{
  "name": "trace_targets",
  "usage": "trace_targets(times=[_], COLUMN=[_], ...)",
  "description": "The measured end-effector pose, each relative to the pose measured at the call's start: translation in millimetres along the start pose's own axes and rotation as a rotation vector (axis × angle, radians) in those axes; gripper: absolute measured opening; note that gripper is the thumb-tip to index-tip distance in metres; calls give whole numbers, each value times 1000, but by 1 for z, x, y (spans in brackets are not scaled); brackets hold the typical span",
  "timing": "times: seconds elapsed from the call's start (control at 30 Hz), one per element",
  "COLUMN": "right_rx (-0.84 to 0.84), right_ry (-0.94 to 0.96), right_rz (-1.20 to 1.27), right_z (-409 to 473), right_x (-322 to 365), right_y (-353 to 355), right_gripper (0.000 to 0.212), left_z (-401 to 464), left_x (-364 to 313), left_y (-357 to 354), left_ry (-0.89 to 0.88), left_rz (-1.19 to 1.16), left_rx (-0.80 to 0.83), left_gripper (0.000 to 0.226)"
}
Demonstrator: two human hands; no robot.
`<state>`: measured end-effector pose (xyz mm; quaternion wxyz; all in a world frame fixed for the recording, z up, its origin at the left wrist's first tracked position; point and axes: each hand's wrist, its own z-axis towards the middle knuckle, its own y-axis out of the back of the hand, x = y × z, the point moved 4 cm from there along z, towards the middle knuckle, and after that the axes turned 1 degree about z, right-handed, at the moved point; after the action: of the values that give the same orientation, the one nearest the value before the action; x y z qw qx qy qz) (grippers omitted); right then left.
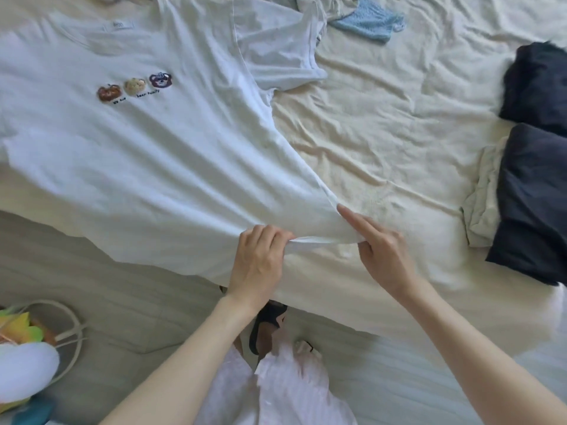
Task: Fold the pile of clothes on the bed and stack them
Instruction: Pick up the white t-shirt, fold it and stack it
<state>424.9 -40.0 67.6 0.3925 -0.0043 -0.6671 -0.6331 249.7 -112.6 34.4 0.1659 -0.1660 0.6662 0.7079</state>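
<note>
**Both hands at the hem of a white T-shirt**

Left hand [259,256] is curled round the bottom hem of the white T-shirt [147,142], knuckles up, with the cloth bunched under its fingers so the fingertips are hidden. Just beside it, the right hand [382,256] grips the same hem corner from the other side: forefinger stretched straight along the side seam, thumb tucked under the fabric, the other fingers out of sight beneath it. Between the two hands the hem is pulled into a short taut ridge.

From there the shirt runs away from the person, face up on the cream bed sheet [383,133], its long axis going from the hem near the bed's edge up to the collar at the far left. It lies skewed, the neck pointing up and left. One sleeve shows, spread toward the right; the other is cut off by the left border. Three small bear faces [135,85] sit in a row on the chest, with a line of lettering below too small to read surely.

Further out, two dark folded garments [534,179] sit at the right edge of the bed, one behind the other, both partly cut off, with a pale folded piece [481,197] under the nearer one. At the far top lies one light blue knitted item [368,23], touching a heap of pale clothes that runs out of view.
</note>
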Motion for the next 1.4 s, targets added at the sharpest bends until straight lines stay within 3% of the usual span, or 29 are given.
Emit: trace_targets(times=[0.2, 0.27, 0.37, 0.43, 0.5, 0.6, 0.67, 0.83, 0.93, 1.1, 1.2, 1.33, 1.4], right_rx=[126, 224, 536, 660, 668, 534, 483, 620, 664, 643, 582, 635, 658], right_ry=[81, -14, -262, -358, -451, -531, -436, -186, -111, -90, -95, -176, -231], right_rz=[-191, -238, -474, -534, -498, -411, -417, -380, -366, -371, -359, -393, -410], right_z=[0, -3, -13, -21, -25, -26, -26, -12, 4, 22, 31, 45, 48], right_x=[-67, -90, -116, -121, -114, -83, -52, 22, 55, 88, 99, 103, 106], right_y=[-8, -23, -47, -55, -58, -59, -68, -132, -169, -212, -226, -240, -242], right_gripper=[48, 50, 51, 52, 57, 56, 52, 55, 57, 61, 62, 60, 59], left_z=[19, 15, -6, -25, -42, -71, -92, -133, -138, -110, -87, -71, -81], left_x=[-21, -18, -2, 6, 14, 33, 53, 137, 207, 324, 371, 380, 370], left_y=[-40, -64, -93, -94, -88, -74, -64, -34, -9, 29, 33, 27, 26], left_ry=[-113, -67, 55, 73, 87, 228, 379, 915, 1136, 1279, 1324, 1276, 1204], left_rz=[21, 76, 56, -22, -109, -200, -275, -550, -582, -570, -708, -792, -766], left_rx=[67, 286, 565, 666, 684, 641, 592, 340, 131, -192, -316, -257, -285], left_gripper=[28, 36, 51, 54, 53, 48, 44, 34, 34, 46, 49, 19, 24])
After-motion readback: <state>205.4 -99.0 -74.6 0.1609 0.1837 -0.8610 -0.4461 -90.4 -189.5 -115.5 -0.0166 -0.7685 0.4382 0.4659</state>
